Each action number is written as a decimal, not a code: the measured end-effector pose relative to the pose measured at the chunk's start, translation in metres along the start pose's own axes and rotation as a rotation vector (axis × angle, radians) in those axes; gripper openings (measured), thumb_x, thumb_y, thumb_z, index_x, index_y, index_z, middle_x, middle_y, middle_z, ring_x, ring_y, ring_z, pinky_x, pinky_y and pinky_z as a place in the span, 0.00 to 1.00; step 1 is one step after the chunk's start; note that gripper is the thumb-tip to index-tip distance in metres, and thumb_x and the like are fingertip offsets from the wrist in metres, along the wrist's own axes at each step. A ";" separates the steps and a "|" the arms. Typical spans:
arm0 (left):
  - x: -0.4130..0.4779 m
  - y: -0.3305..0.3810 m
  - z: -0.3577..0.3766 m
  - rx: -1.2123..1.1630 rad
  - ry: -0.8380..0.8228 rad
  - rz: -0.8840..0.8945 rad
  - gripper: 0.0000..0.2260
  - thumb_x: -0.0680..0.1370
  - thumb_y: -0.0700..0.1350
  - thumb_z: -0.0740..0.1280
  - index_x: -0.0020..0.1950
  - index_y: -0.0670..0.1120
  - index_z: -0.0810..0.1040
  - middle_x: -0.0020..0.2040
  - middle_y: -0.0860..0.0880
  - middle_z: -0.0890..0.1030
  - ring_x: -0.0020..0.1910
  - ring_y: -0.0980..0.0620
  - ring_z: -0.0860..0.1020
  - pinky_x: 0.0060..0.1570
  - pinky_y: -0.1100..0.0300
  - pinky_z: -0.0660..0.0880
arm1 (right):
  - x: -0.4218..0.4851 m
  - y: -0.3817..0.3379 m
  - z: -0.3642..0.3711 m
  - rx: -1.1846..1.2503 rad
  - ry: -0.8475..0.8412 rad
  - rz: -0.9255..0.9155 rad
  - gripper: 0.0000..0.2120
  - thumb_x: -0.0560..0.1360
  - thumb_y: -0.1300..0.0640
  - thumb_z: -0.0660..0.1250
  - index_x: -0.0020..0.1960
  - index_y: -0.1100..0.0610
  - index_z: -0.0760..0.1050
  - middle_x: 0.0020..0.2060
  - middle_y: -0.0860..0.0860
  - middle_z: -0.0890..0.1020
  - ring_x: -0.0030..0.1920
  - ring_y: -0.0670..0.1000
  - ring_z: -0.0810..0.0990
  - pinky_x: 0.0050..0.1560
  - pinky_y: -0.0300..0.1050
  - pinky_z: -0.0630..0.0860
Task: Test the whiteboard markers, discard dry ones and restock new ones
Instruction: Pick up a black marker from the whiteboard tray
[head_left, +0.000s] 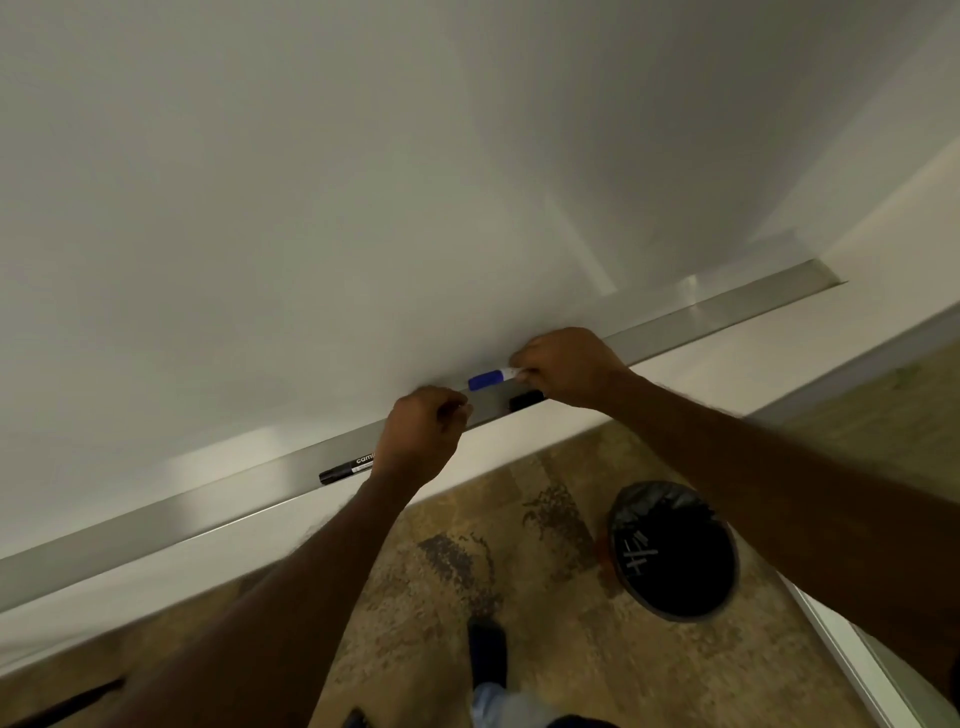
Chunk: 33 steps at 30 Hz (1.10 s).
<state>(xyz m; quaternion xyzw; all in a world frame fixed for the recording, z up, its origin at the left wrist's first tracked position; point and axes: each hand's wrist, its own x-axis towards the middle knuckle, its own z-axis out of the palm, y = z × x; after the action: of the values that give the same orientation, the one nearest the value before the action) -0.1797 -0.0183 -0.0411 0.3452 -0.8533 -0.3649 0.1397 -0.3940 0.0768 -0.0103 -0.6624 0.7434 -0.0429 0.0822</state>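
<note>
A large whiteboard (363, 208) fills the upper view, with a long metal marker tray (727, 317) along its lower edge. My right hand (569, 366) holds a white marker with a blue cap (488, 378) just above the tray, cap pointing left. My left hand (423, 441) is curled at the tray edge beside the cap; what it holds is hidden. A black marker (345, 469) lies in the tray, partly under my left wrist. Another dark object (524, 400) sits in the tray below my right hand.
A round bin with a black liner (675, 551) stands on the patterned floor at the lower right, with several discarded markers inside. My shoe (485, 649) is below the tray. A pale wall edge (857, 670) runs along the right.
</note>
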 end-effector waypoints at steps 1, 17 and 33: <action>-0.002 0.004 0.002 -0.096 0.026 -0.041 0.07 0.77 0.45 0.70 0.53 0.45 0.83 0.43 0.51 0.83 0.39 0.58 0.79 0.42 0.67 0.76 | -0.001 -0.009 -0.002 0.052 0.034 -0.021 0.12 0.78 0.51 0.63 0.53 0.55 0.82 0.44 0.54 0.84 0.42 0.55 0.80 0.43 0.50 0.78; -0.040 -0.008 -0.030 -0.834 0.128 -0.322 0.04 0.76 0.37 0.69 0.48 0.44 0.81 0.41 0.44 0.84 0.41 0.46 0.85 0.45 0.59 0.82 | -0.019 0.013 0.007 0.028 -0.024 0.094 0.12 0.73 0.65 0.68 0.55 0.61 0.82 0.51 0.56 0.83 0.51 0.58 0.81 0.52 0.52 0.78; -0.085 -0.056 -0.078 -0.870 0.198 -0.290 0.06 0.77 0.35 0.67 0.50 0.42 0.82 0.41 0.46 0.85 0.40 0.49 0.84 0.44 0.59 0.82 | 0.000 -0.028 0.007 0.043 -0.185 0.057 0.10 0.79 0.57 0.64 0.56 0.59 0.80 0.51 0.54 0.78 0.49 0.54 0.78 0.49 0.49 0.77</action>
<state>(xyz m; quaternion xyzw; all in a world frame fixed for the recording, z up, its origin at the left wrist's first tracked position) -0.0527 -0.0283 -0.0254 0.4032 -0.5465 -0.6700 0.2997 -0.3658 0.0733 -0.0125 -0.6403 0.7500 0.0049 0.1656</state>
